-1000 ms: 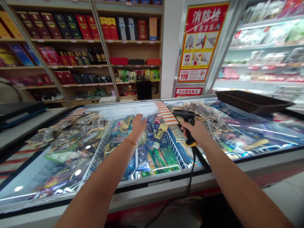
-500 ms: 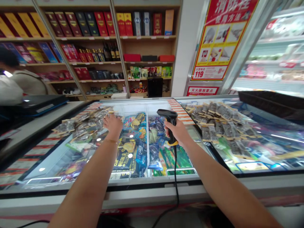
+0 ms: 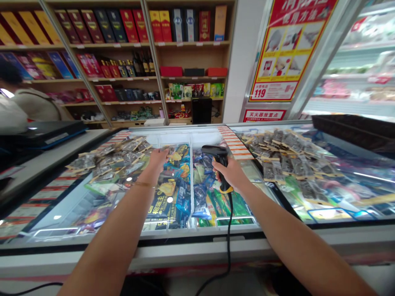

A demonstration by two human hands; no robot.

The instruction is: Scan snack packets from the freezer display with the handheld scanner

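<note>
My right hand (image 3: 230, 172) is wrapped round the handle of a black and yellow barcode scanner (image 3: 216, 150), its head pointing left and its cable hanging down over the freezer's front. My left hand (image 3: 159, 159) is closed at the fingertips on a small packet (image 3: 168, 149), mostly hidden and blurred, above the freezer. Left of that hand lies a pile of small clear packets (image 3: 115, 154) with dark contents and tan edges. A second pile of similar packets (image 3: 286, 154) lies on the right side.
Beneath the hands, the chest freezer (image 3: 216, 246) holds blue bags (image 3: 183, 197) and green packs (image 3: 230, 205). A dark tray (image 3: 352, 131) rests at the right. Shelves of boxes (image 3: 132, 24) line the back wall. Another person (image 3: 37, 100) is at far left beside a black device (image 3: 58, 131).
My left hand has moved right, away from the left pile, and its fingers have closed on a small packet. The scanner has shifted slightly left and down in my right hand.
</note>
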